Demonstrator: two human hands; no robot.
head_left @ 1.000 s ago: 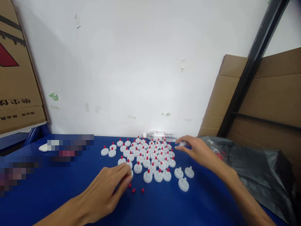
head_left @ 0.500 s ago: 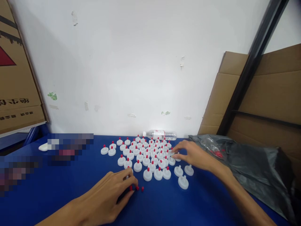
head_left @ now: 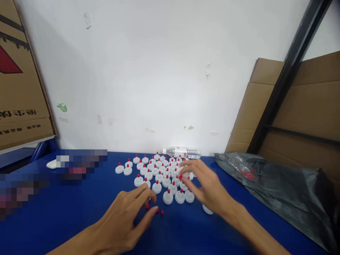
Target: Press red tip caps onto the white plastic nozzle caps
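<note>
Many white round caps with small red tips stand in a cluster, such as one cap (head_left: 168, 197) at its front. My left hand (head_left: 124, 216) rests at the cluster's near left edge, thumb and index finger apart, holding nothing that I can see. Small loose red tips (head_left: 162, 213) lie on the table by its fingertips. Over the cluster's right side is my right hand (head_left: 205, 186), its thumb and fingers closed around a white cap (head_left: 185, 174) with a red tip, slightly blurred. Another white cap (head_left: 207, 209) is partly hidden under my right wrist.
A clear plastic bottle (head_left: 193, 153) lies behind the caps against the wall. Dark plastic sheeting (head_left: 287, 191) with a clear bag of red pieces (head_left: 246, 174) covers the table's right. Cardboard (head_left: 247, 109) leans behind it. A white object (head_left: 51, 164) lies at the left, near blurred-out patches.
My right hand has moved left and nearer over the cluster, with a white cap in its fingers. My left thumb and index finger have shifted slightly by the red tips.
</note>
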